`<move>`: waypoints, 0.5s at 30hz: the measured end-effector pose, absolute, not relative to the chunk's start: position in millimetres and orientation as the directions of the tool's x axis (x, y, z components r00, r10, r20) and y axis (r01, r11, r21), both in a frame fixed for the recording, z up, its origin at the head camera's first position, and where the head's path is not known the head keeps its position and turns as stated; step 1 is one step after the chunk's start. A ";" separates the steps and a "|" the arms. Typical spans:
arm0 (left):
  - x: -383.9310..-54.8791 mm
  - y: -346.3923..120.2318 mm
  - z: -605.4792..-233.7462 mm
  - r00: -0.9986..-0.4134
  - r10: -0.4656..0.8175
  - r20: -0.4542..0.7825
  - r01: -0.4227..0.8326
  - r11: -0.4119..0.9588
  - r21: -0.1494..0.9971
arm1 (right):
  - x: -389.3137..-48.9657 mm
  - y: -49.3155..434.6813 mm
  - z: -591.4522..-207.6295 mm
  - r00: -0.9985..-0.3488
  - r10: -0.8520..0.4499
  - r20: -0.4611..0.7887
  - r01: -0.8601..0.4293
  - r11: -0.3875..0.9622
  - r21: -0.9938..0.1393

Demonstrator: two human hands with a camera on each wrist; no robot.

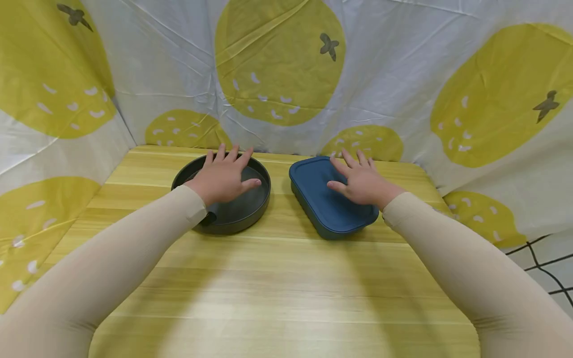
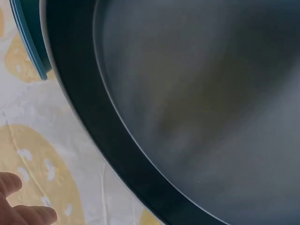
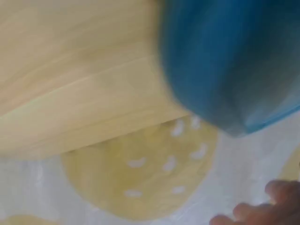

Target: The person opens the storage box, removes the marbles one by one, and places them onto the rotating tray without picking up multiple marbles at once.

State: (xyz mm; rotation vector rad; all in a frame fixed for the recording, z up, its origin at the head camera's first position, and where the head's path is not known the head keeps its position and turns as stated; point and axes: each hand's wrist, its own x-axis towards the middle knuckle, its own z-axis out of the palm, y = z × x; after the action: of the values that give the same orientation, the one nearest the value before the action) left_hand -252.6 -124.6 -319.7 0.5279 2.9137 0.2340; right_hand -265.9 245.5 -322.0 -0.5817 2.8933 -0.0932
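In the head view a round dark pan (image 1: 246, 211) sits at the back left of the wooden table. My left hand (image 1: 221, 176) is spread above it, fingers straight and holding nothing. A short dark stub on the pan's near side is partly behind the sleeve. The left wrist view looks into the bare pan (image 2: 197, 126), with fingertips (image 2: 35, 214) at the lower left corner. To the right stands a blue rectangular lidded box (image 1: 318, 191). My right hand (image 1: 364, 181) extends over its lid, fingers spread; whether it touches cannot be told. The box (image 3: 211, 70) looks blurred in the right wrist view.
Pan and box stand apart on the wooden table (image 1: 286, 293), close to its back edge. A white cloth with yellow fruit prints (image 1: 282, 59) hangs behind and along both sides. Dark grid lines (image 1: 543, 266) show at the right edge.
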 end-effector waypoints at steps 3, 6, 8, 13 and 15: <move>-248.1 -124.2 -320.0 -0.920 0.369 -0.131 0.341 0.919 0.196 | -262.2 258.6 -324.8 -0.897 -0.404 -0.182 -0.392 0.915 -0.100; -243.9 -123.4 -320.9 -0.918 0.377 -0.121 0.348 0.915 0.204 | -258.5 273.1 -327.7 -0.890 -0.410 -0.201 -0.395 0.912 -0.110; -241.0 -122.3 -321.9 -0.918 0.380 -0.117 0.351 0.912 0.211 | -255.5 282.3 -329.3 -0.884 -0.413 -0.219 -0.395 0.911 -0.121; -233.5 -119.5 -326.2 -0.912 0.395 -0.108 0.362 0.900 0.243 | -247.4 301.9 -336.0 -0.878 -0.399 -0.263 -0.374 0.916 -0.143; -230.2 -118.5 -328.2 -0.909 0.404 -0.104 0.370 0.895 0.248 | -244.1 307.8 -340.1 -0.876 -0.397 -0.273 -0.369 0.917 -0.148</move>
State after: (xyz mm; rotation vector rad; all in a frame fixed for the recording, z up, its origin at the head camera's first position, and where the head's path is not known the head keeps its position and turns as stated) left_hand -230.2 -118.5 -328.2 0.5980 2.9084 0.3356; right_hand -244.1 307.8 -340.1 -0.5684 2.7788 -0.1318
